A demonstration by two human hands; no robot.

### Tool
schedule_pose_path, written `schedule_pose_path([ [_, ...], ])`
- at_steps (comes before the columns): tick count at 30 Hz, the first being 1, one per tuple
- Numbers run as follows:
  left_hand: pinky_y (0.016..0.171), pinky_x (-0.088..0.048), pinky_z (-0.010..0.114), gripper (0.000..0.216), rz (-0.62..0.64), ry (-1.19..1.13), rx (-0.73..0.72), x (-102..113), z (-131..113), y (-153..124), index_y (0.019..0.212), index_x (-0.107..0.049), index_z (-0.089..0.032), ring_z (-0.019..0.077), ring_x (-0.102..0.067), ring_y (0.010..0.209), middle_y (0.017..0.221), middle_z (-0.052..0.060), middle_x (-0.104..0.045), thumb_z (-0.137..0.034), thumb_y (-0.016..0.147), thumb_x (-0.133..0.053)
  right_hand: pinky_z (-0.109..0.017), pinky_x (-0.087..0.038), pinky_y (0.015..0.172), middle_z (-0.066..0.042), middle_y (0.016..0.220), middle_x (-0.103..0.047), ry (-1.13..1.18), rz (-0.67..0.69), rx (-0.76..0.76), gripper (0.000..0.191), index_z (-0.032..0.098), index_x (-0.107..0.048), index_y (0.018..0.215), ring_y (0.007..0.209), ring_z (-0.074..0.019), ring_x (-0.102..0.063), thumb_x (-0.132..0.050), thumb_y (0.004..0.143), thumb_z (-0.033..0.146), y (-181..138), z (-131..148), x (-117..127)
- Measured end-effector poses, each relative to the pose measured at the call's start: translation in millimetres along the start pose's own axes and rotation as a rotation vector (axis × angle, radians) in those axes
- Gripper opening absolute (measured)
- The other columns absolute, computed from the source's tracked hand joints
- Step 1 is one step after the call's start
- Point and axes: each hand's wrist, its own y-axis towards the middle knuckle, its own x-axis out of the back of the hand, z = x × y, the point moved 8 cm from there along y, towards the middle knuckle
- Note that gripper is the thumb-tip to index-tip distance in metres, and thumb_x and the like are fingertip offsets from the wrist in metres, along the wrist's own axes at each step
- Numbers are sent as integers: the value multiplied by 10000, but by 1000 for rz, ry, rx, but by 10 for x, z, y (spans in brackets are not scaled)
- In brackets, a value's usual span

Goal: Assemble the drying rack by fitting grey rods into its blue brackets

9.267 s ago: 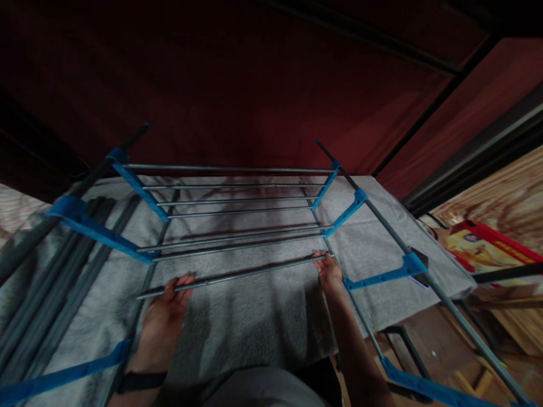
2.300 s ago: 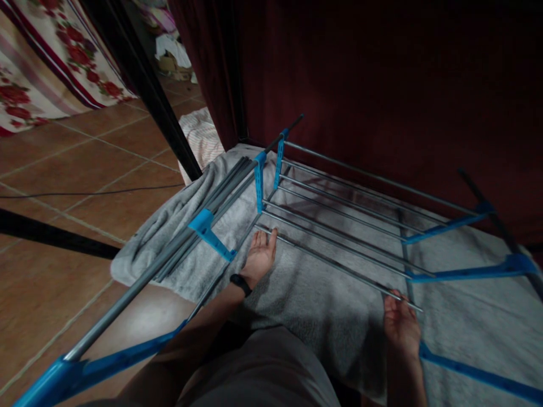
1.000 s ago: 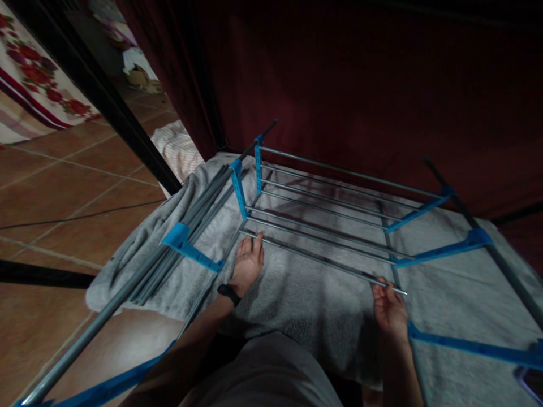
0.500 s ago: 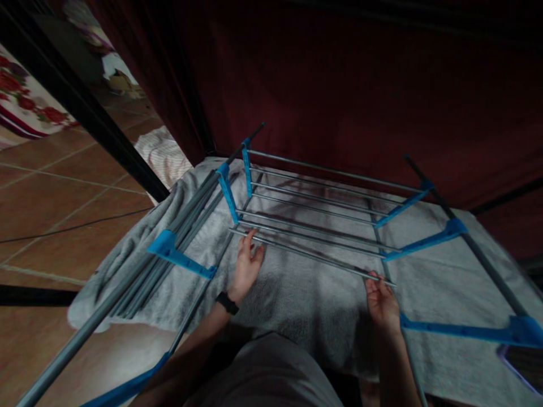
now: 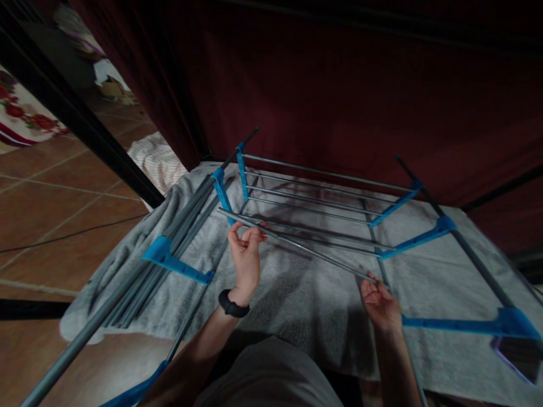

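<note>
Two hands [image 5: 245, 251] [image 5: 382, 301] grip one rod [image 5: 314, 252] near its ends, bare blanket [image 5: 305, 297] open between them.

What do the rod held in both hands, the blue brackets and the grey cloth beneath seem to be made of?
Rod: probably metal, smooth and fairly shiny, judging by the bright highlights along it; plated or painted, I can't tell.
Blue brackets: likely moulded plastic, going by the even colour and rounded shapes.
Grey cloth: soft, fleecy fabric, matte with folds; fibre unclear.
</note>
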Motion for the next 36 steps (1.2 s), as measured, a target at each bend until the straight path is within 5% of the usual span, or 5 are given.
schedule_pose_path([
  [12,959,-530,366,310,357,59,106,-679,-253,-456,1231,-566,-236,183,-725,975,988,27,-756,-423,995,-639,-263,-624,939,-13,998,-803,48,126,-293,249,228,-740,1008,971,-112,-763,-576,921,62,-487,-879,-623],
  [18,906,-525,349,391,528,143,62,-819,-337,-554,1371,-494,-229,176,-691,932,952,22,-716,-428,1040,-556,-279,-633,776,-65,983,-804,-181,334,-526,174,187,-728,982,848,-145,-770,-601,981,306,-765,-1298,-947],
  [26,778,-527,298,480,567,377,-229,-819,-762,-336,1508,-439,-238,148,-641,804,897,-5,-644,-364,1056,-540,-249,-587,697,-32,918,-793,-233,286,-411,67,212,-711,920,783,-131,-739,-667,869,205,-674,-1120,-860],
  [32,855,-556,335,393,566,505,-401,-871,-972,-364,1407,-583,-256,185,-668,857,994,34,-704,-319,1019,-587,-249,-613,731,-29,963,-791,-180,187,-321,126,220,-720,951,819,-127,-746,-660,861,156,-515,-943,-695],
  [36,917,-554,359,360,703,635,-540,-1009,-940,-442,1385,-604,-254,219,-687,958,1080,68,-728,-266,1034,-525,-242,-618,728,-37,948,-787,-133,166,-301,130,206,-724,947,807,-129,-749,-692,844,134,-451,-899,-597],
])
